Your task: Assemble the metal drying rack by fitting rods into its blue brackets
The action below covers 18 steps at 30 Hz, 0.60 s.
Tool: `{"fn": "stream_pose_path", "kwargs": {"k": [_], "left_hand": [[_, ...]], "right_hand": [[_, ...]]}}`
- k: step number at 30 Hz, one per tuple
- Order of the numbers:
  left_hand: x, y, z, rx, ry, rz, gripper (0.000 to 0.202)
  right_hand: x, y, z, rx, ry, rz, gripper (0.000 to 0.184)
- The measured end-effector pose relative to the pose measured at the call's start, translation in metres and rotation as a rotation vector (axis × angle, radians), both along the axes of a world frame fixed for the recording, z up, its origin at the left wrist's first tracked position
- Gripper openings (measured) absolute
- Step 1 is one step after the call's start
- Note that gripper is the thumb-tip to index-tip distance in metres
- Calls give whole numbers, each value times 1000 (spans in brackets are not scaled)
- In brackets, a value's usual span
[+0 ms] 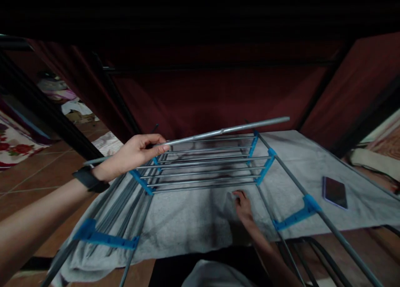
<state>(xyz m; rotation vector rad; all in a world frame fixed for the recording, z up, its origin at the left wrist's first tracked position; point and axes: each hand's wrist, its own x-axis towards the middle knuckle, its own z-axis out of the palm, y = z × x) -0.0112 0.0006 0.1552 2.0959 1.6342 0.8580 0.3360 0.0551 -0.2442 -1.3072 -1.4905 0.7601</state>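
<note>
My left hand [142, 151], with a dark watch on its wrist, is closed around a grey metal tube [231, 129]. The tube slants up to the right above a rack [203, 175] made of parallel metal rods and blue plastic brackets [265, 169]. Lower down, my right hand [243, 207] is close to the grey cloth [193, 220] in front of the rack. Its fingers are loosely bent and a little apart, and nothing shows between them. Several loose thin rods [117, 212] lie on the left, next to another blue bracket [104, 238].
A phone [335, 192] lies on the cloth at right. Behind the rack rises a dark red wooden panel [218, 95]. Long side tubes [346, 245] reach toward me. Tiled floor [40, 170] and a flowered cloth [15, 143] show at left.
</note>
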Motion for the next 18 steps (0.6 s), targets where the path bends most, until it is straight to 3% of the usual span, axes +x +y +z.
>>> {"fn": "stream_pose_path", "kwargs": {"k": [3, 7, 12, 15, 18], "left_hand": [[21, 14, -2, -71, 48, -92, 46], [26, 29, -10, -213, 260, -206, 46], [30, 27, -22, -261, 641, -170, 31], [47, 21, -36, -288, 705, -147, 26], [71, 15, -60, -274, 688, -137, 24]], "right_hand": [[6, 3, 5, -18, 139, -37, 30], [10, 1, 11, -24, 209, -52, 34], [10, -13, 9, -64, 323, -85, 29], [13, -23, 5, -84, 356, -108, 30], [23, -31, 3, -106, 379, -119, 32]]}}
